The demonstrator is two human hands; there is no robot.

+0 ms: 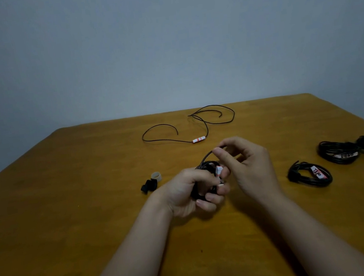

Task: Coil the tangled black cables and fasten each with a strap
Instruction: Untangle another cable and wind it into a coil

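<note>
- A brown wooden surface (pixel 72 220) is seen before a plain grey-blue wall (pixel 165 48).
- A coiled cable (pixel 206 165), black, is held just above the middle of the surface, near its front.
- The coil is gripped by the left hand (pixel 190 192), whose fingers are curled tightly round it; a white label (pixel 218 170) is seen at the fingertips.
- A strand rising from the coil is pinched between thumb and forefinger of the right hand (pixel 248 166).
- A black strap (pixel 148 186) and a pale ring (pixel 156 176) are laid just beside each other, left of the hands.
- A loose cable (pixel 170 140) with a white-and-orange tag (pixel 199 139) is spread in open loops farther back.
- Four tied bundles (pixel 309 175) of black cable, some bearing white labels, are grouped at the right edge.
</note>
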